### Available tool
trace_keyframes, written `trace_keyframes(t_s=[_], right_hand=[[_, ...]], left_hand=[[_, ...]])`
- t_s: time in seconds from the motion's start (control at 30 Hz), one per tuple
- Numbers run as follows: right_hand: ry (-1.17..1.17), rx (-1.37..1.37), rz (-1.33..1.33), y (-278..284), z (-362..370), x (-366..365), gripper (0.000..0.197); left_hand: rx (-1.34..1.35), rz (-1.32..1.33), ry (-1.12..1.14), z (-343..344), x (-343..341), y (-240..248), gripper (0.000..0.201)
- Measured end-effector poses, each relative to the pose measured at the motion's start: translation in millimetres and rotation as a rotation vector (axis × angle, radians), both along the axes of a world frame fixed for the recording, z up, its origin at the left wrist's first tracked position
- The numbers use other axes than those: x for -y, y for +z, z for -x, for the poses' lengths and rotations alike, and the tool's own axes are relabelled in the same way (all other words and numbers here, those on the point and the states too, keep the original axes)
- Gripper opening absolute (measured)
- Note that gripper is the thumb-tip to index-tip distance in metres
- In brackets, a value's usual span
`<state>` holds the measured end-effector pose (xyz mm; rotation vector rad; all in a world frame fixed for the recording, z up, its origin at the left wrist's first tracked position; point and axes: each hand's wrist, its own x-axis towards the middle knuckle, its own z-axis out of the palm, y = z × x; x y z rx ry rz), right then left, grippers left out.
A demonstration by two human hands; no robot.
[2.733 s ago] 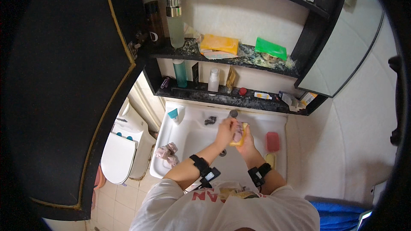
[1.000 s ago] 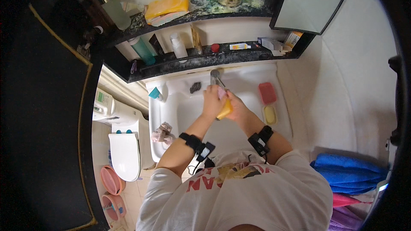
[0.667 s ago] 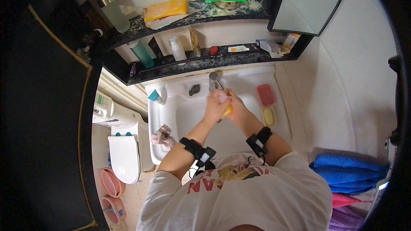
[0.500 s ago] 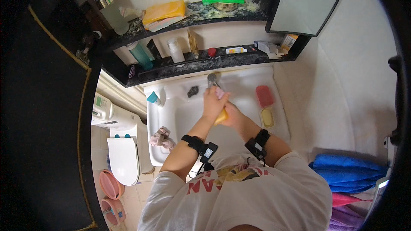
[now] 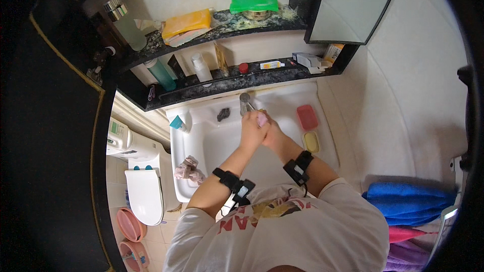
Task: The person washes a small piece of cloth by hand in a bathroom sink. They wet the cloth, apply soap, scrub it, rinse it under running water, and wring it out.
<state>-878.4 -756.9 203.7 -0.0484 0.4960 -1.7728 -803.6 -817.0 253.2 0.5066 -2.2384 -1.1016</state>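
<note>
My left hand point(image 5: 252, 129) and my right hand point(image 5: 273, 133) are pressed together over the white washbasin point(image 5: 201, 141), just in front of the metal tap point(image 5: 245, 98). Both hands are closed round a small pink thing point(image 5: 262, 120), whose kind I cannot make out; a bit of yellow shows beside it. My fingers hide most of what they hold. To the right on the rim lie a red soap dish point(image 5: 307, 117) and a yellowish dish with a pale bar of soap point(image 5: 311, 142).
A crumpled pinkish cloth point(image 5: 188, 170), a teal-capped tube point(image 5: 179, 124) and a dark scrubber-like lump point(image 5: 223, 114) sit on the basin's rim. Black shelves point(image 5: 222, 79) with bottles and packets cross behind. A toilet point(image 5: 144, 196) stands left; blue towels point(image 5: 403, 203) hang right.
The yellow part that stuck out below my hands no longer shows there; a little yellow now appears above them. My hands have turned the pink thing, staying close to the tap.
</note>
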Motion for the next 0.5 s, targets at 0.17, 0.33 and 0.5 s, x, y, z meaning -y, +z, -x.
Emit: trace_keyframes(t_s=[0.17,0.33,0.5], right_hand=[[-0.079,0.019,-0.120,15.7,-9.7,6.3,0.036],[-0.167,-0.112,-0.257,21.6,-20.0,8.7,0.038],[-0.187,-0.205,-0.306,20.7,-13.8,10.9,0.045]], left_hand=[[-0.009,0.135,0.279,0.1,-0.4,1.6,0.026],[0.047,0.039,0.321,-1.1,4.8,0.8,0.038],[-0.334,-1.303,0.147,0.3,21.8,-6.8,0.040]])
